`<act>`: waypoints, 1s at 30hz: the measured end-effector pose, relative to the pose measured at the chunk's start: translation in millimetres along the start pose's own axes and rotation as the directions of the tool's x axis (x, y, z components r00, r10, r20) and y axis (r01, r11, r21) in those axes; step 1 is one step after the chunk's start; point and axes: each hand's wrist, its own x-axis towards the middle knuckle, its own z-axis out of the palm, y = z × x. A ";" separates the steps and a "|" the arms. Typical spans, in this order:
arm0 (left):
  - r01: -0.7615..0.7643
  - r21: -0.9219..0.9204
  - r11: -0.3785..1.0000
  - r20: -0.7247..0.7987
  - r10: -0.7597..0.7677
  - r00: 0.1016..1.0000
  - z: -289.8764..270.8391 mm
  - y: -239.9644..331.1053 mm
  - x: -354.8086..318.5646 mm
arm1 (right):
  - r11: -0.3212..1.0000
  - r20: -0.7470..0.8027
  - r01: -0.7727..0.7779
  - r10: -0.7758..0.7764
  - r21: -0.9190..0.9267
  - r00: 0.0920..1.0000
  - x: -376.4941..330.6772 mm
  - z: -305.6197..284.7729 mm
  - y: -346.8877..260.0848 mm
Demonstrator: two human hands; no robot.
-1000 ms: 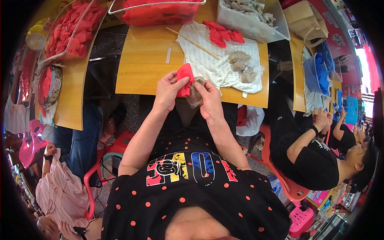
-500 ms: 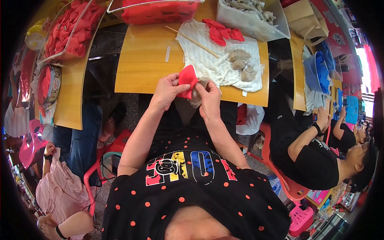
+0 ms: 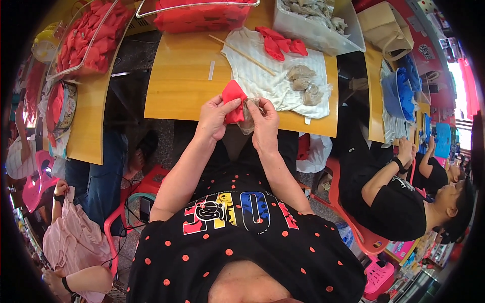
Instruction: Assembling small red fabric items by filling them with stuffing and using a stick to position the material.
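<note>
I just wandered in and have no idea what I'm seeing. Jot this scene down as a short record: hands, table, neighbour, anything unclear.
Left hand: pinching a soft red piece
Right hand: pinching a thin grey-brown piece, close against the red one
Table: white striped cloth; narrow white strip left of it
On the cloth: loose red fabric, grey-brown bundles, most of a thin stick
Far right corner: translucent bin
Neighbour on the right: seated person in black
Unclear: whether the held pieces are joined
</note>
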 end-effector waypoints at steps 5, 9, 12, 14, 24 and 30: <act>0.075 -0.066 0.995 -0.002 -0.075 0.997 1.6 0.3 0.4 | 0.997 -0.003 -0.008 0.008 -0.080 1.000 1.9 -6.6 2.6; 0.046 -0.038 0.998 0.008 -0.045 0.999 4.6 4.4 -0.4 | 0.966 0.027 0.055 -0.050 -0.254 0.998 3.6 -10.7 0.7; 0.011 0.035 0.999 0.041 -0.012 0.999 6.4 7.1 -1.9 | 0.954 0.087 0.091 -0.069 -0.285 0.994 1.9 -9.5 -4.5; -0.042 0.145 0.988 0.108 0.026 0.994 8.5 8.0 -3.6 | 0.980 0.080 0.030 -0.015 -0.194 0.997 3.0 -11.7 -2.2; -0.119 0.257 0.959 0.151 0.082 0.985 5.0 2.7 -3.3 | 0.985 0.131 0.030 -0.008 -0.172 0.991 1.0 -6.7 -5.7; 0.008 0.156 0.988 0.182 -0.036 0.983 8.7 14.8 -6.8 | 0.949 0.158 0.073 -0.025 -0.307 0.987 4.9 -10.7 -8.3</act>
